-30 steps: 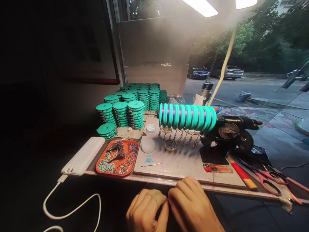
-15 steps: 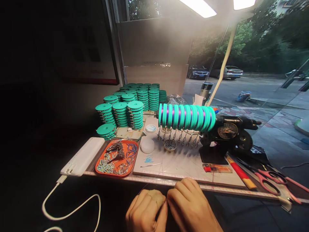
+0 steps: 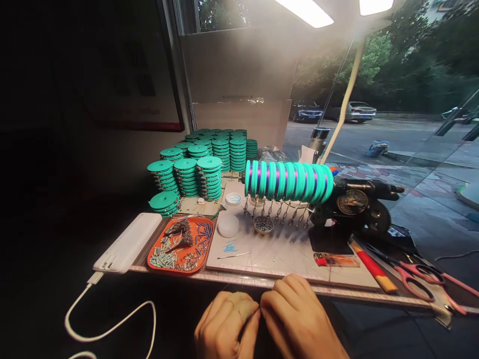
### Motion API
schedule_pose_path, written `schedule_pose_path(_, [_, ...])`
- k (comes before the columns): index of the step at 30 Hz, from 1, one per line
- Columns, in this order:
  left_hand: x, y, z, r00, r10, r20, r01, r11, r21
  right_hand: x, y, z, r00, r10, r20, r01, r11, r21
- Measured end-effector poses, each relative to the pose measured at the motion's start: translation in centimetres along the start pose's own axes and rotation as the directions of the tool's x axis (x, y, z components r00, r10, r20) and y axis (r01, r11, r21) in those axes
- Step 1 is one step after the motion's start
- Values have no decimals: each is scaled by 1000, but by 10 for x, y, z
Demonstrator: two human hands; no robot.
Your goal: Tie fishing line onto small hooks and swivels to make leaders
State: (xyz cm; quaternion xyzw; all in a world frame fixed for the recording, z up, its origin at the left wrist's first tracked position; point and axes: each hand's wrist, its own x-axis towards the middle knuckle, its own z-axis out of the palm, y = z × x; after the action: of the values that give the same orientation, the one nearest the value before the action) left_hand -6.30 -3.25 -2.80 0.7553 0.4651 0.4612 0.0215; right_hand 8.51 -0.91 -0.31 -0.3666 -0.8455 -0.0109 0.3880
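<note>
Below the table's front edge, my left hand (image 3: 227, 326) and my right hand (image 3: 299, 319) are close together, backs up, both with curled fingers. Thumb and forefinger of each look pinched where the hands nearly meet. What they pinch is too small or hidden to name; a faint thin line shows above the left knuckles. Beyond them lies a pale work board (image 3: 262, 267) with a thin metal needle-like tool (image 3: 234, 255) and short blue pieces (image 3: 230, 245). Behind stands a row of turquoise spools (image 3: 288, 180) wound with purple line, small metal swivel-like parts hanging beneath.
Left are an orange tray (image 3: 210, 249) of small parts, a white power bank (image 3: 127, 244) with a cable and stacked green spools (image 3: 209, 163). A small bowl of metal beads (image 3: 264, 225) sits mid-board. Right are a lighter (image 3: 337, 260), pink-handled scissors (image 3: 415, 286) and a geared black machine (image 3: 352, 202).
Both hands stay closed and close together. My right hand has shifted very slightly to the right; the things on the table have not moved.
</note>
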Motion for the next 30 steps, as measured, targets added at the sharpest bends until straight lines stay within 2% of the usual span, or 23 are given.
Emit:
schedule_pose_path(8, [2,1,0,999,8,-43,-8,1000,-3,-6,2,3,997,9,76,-12,999,33])
schedule_pose_path(14, [3,2,0,1000,-7,-28,7,1000,1,-1,2,0,1000,-6,25,6,1000,-3])
schedule_pose_path(18, [4,3,2,998,-39,-58,40,999,3,0,0,2,1000,-2,1,2,999,-49])
schedule_pose_path(30, [3,2,-1,1000,-27,-14,28,999,22,2,3,-5,999,-8,48,9,1000,-29])
